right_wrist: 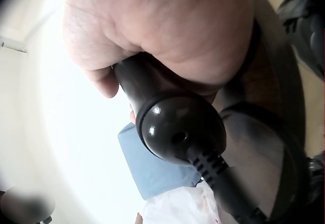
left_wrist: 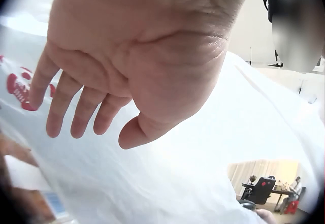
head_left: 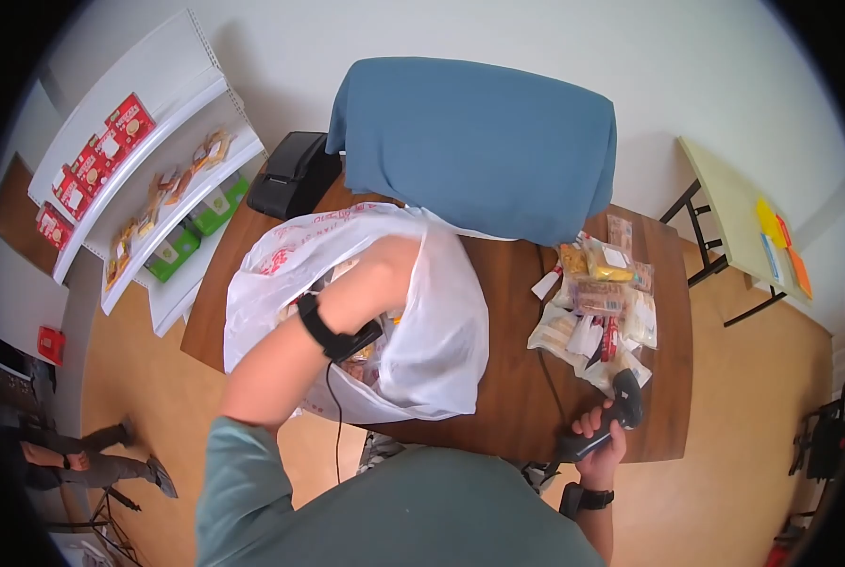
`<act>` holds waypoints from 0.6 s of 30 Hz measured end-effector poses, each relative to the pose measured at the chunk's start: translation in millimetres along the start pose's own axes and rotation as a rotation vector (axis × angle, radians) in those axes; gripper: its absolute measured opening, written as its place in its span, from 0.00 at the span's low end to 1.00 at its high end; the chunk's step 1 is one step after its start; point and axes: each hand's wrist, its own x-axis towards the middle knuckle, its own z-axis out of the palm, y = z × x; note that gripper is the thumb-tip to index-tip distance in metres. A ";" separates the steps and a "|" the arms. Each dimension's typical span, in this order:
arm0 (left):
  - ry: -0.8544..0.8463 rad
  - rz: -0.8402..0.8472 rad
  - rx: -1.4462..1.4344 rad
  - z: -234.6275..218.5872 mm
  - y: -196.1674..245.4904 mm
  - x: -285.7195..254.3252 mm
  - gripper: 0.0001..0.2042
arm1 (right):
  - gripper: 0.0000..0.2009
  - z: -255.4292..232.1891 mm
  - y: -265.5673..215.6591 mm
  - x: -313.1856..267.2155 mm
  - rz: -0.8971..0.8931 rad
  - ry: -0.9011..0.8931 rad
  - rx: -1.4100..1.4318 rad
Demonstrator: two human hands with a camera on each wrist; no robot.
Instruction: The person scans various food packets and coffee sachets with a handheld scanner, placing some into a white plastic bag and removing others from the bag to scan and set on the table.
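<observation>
A white plastic bag (head_left: 451,331) with red print stands wide open on the wooden table, packaged items inside it. My left hand (head_left: 384,274) reaches over its opening, fingertips hidden behind the plastic in the head view. In the left wrist view the left hand (left_wrist: 137,56) has its fingers extended and holds nothing, with white plastic (left_wrist: 167,183) behind it. At the table's front right edge my right hand (head_left: 600,444) grips the handle of a black handheld scanner (head_left: 627,401). In the right wrist view the right hand (right_wrist: 162,26) wraps the scanner's handle (right_wrist: 177,127), cord hanging from its end.
Packaged snacks (head_left: 602,298) lie piled on the table's right side. A blue cloth (head_left: 474,142) covers something at the back, beside a black device (head_left: 295,175). Shelves (head_left: 172,203) with red and green boxes stand left. A side table (head_left: 739,208) is at right; someone's legs (head_left: 92,454) show lower left.
</observation>
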 end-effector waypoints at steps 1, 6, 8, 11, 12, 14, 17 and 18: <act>0.023 -0.003 -0.028 -5.2 10.6 10.4 0.12 | 0.18 0.3 -0.2 -0.5 0.005 -0.004 -0.007; 0.184 0.027 -0.258 45.8 -26.7 19.0 0.12 | 0.18 2.4 0.6 -1.5 -0.006 0.006 0.010; 0.302 -0.052 -0.380 35.5 -6.7 -11.7 0.12 | 0.18 -0.5 1.1 -1.4 -0.014 0.007 0.010; 0.086 -0.205 0.454 60.9 -37.3 -18.0 0.14 | 0.19 0.6 1.0 -2.0 -0.010 0.020 -0.008; 0.163 -0.216 0.427 62.6 -39.3 -26.7 0.15 | 0.19 1.7 0.6 -0.9 -0.001 0.021 -0.027; 0.241 -0.232 0.399 70.1 -47.4 -37.6 0.16 | 0.20 1.6 0.8 -0.2 0.009 0.017 -0.050; 0.284 -0.183 0.369 77.2 -60.1 -41.4 0.18 | 0.20 4.6 1.1 0.8 0.008 0.013 -0.092; 0.273 -0.182 0.342 75.8 -60.6 -41.7 0.18 | 0.20 5.3 0.8 -0.2 0.004 0.021 -0.110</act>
